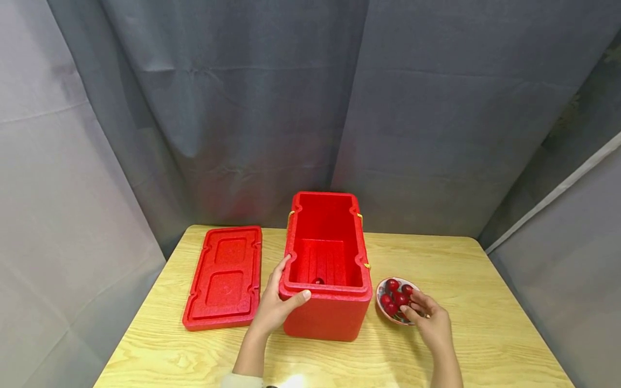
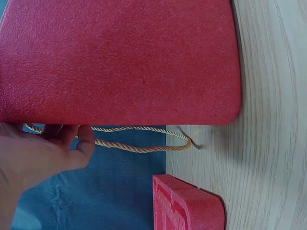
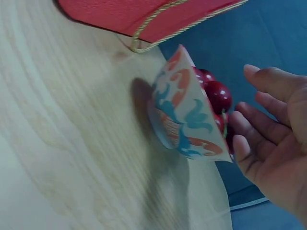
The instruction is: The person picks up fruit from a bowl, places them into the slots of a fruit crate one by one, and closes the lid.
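Note:
A red foam box (image 1: 326,318) stands upright without its lid. My left hand (image 1: 277,304) grips its near-left corner, thumb over the front rim and fingers along the left side; the left wrist view shows the fingers (image 2: 85,143) beside a yellow rope handle (image 2: 144,149). A small dark red round thing, like a cherry (image 1: 318,281), lies inside the box. To the right, a patterned bowl (image 3: 187,115) holds several red cherries (image 1: 400,298). My right hand (image 1: 432,318) is over the bowl's right side, thumb and fingers apart, fingertips close to the cherries, with nothing visibly held.
The red foam lid (image 1: 225,277) lies flat on the wooden table (image 1: 466,302) left of the box. Grey curtains (image 1: 271,108) hang behind the table and on both sides. A second rope handle (image 3: 187,31) hangs on the box's right side.

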The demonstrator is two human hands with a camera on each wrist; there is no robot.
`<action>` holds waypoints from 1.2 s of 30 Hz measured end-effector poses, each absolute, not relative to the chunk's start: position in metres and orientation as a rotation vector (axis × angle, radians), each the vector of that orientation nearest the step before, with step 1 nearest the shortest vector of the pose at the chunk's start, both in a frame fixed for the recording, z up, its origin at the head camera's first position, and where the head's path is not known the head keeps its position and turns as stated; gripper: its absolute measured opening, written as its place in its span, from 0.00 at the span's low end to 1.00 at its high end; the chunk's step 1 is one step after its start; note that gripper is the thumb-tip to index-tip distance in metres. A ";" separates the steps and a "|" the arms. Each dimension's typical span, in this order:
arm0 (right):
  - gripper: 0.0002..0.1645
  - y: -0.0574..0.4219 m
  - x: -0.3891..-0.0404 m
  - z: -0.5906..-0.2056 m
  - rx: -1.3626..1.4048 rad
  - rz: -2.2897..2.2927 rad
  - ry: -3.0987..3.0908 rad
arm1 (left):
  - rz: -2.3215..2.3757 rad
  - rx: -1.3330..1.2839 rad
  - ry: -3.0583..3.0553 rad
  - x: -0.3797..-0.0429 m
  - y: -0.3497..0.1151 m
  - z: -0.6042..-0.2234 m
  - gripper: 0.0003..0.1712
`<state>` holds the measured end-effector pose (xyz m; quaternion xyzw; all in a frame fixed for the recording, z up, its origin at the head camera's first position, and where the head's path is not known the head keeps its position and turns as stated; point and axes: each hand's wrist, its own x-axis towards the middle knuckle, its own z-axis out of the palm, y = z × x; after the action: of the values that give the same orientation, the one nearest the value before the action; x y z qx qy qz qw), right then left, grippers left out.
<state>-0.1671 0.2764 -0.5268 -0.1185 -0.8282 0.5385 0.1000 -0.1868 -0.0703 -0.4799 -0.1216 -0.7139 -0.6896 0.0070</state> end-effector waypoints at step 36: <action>0.24 0.268 -0.181 -0.536 -0.313 1.063 -2.636 | -2.224 -0.417 -2.199 -0.172 -0.069 -0.450 0.48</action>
<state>-0.1810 0.2683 -0.5364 -0.1083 -0.9127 0.3680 0.1406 -0.1719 -0.0688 -0.4505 -0.1321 -0.6969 -0.7049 -0.0070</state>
